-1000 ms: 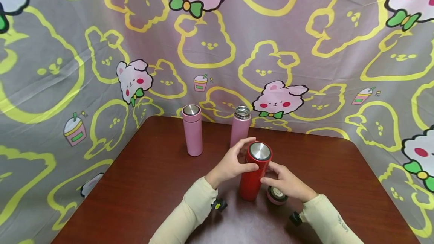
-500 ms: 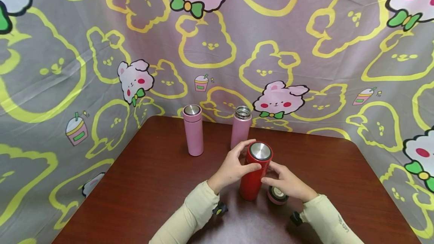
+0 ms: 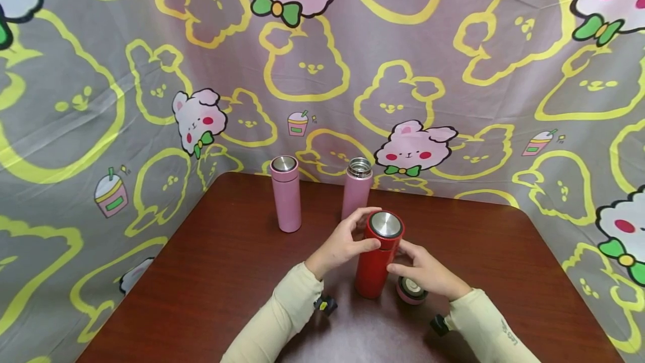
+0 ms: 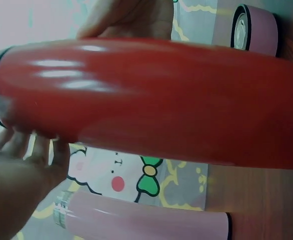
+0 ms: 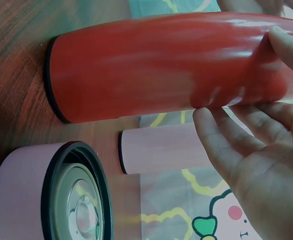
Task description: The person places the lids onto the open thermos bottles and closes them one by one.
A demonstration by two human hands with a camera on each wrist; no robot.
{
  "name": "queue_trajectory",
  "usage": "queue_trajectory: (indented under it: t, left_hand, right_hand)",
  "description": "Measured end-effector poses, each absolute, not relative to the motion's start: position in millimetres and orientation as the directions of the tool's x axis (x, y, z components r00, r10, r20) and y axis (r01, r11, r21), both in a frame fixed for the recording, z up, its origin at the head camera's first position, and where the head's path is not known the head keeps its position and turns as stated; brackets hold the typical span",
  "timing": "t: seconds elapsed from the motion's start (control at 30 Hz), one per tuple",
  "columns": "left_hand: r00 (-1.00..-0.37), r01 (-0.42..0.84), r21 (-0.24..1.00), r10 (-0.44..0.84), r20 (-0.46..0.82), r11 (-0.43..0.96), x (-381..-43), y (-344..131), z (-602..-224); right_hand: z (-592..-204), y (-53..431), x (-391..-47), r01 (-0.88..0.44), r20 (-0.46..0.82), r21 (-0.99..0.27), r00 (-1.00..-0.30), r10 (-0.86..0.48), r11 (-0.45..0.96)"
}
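Observation:
A red thermos [image 3: 373, 276] with a steel-topped lid [image 3: 387, 224] stands upright on the table. My left hand [image 3: 340, 248] grips it around the lid, thumb across the front and fingers behind. Lower down, my right hand [image 3: 428, 273] holds the red body from the right, with its thumb and fingertips against the side, as the right wrist view shows. Just right of the thermos base lies a pink lid [image 5: 24, 192], its hollow inner side showing. Behind the left hand stands a pink thermos [image 3: 356, 198] without its lid, its steel mouth bare and its lower part hidden.
Another pink thermos [image 3: 287, 200], lid on, stands at the back left. The brown table [image 3: 211, 273] reaches back to a grey cloth [image 3: 327, 111] printed with yellow outlines and rabbit faces. A small black device [image 3: 326, 305] is strapped at the left wrist.
The left thumb has shifted slightly left across the front of the red thermos's lid. The right hand, the thermoses and the loose pink lid stay in place.

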State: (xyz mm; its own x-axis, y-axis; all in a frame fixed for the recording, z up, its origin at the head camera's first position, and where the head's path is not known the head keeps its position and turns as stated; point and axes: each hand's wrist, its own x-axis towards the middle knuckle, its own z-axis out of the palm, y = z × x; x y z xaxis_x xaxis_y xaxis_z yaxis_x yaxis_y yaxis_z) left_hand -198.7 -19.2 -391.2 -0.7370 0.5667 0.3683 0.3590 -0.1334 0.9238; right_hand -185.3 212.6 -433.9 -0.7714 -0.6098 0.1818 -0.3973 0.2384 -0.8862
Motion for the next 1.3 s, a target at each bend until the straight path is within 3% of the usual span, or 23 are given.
queue_trajectory:
  t: [0.37, 0.83, 1.1, 1.3]
  left_hand:
    - [-0.630, 0.274, 0.905, 0.650, 0.425, -0.325, -224, -18, -411]
    - [-0.523, 0.121, 0.851, 0.695, 0.493, -0.511, -228, -10, -416]
    - [-0.602, 0.223, 0.897, 0.670, 0.434, -0.381, -221, -19, -411]
    - [-0.699, 0.378, 0.908, 0.586, 0.409, -0.183, -209, -25, -403]
  right_hand:
    - [-431, 211, -184, -0.389, 0.171, -0.887, -0.777, -0.606, 0.247]
    - [-432, 209, -185, -0.406, 0.198, -0.887, -0.766, -0.612, 0.221]
    - [-433, 211, -184, -0.394, 0.172, -0.882, -0.780, -0.601, 0.258]
    - [-434, 211, -184, -0.390, 0.171, -0.884, -0.782, -0.600, 0.256]
